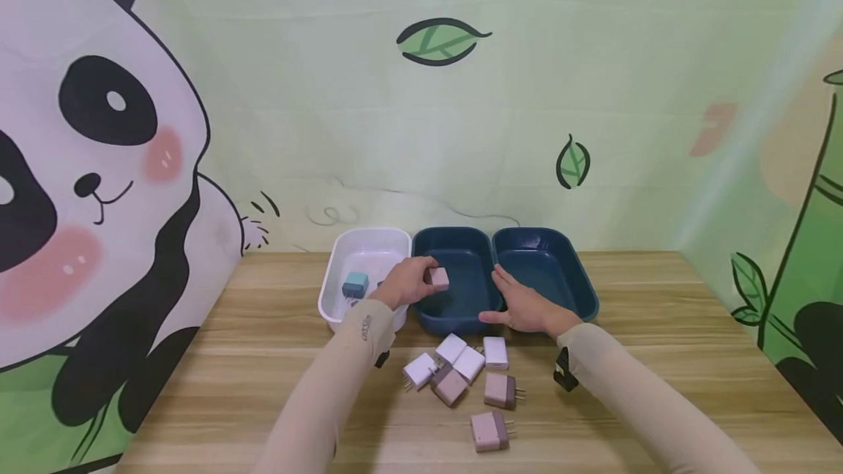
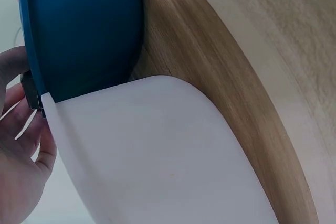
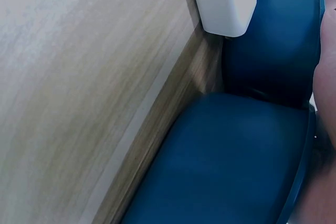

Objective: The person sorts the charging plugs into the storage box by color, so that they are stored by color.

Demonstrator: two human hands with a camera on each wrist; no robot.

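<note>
Hands differ in state: the left hand (image 1: 410, 282) pinches a pink charger (image 1: 439, 279) between thumb and fingers, while the right hand (image 1: 527, 307) holds nothing visible, its fingers straight and its thumb spread well away from them. The held charger is over the left part of the middle blue bin (image 1: 461, 262). The right hand lies across the adjoining near edges of that bin and the right blue bin (image 1: 543, 262); firm contact cannot be confirmed.

At left, the white bin (image 1: 372, 249) contains a teal-and-blue charger (image 1: 356, 284) and further items partly hidden by the left hand. The left hand and sleeve (image 1: 336, 386) obstruct its near right corner.

On the table (image 1: 244, 364), near side of the bins, four white chargers (image 1: 495, 352) and three pink-and-mauve chargers (image 1: 489, 431) lie between the forearms. Three of the white units and one pink-and-mauve unit are bunched at left; the remainder lie apart to the right.
</note>
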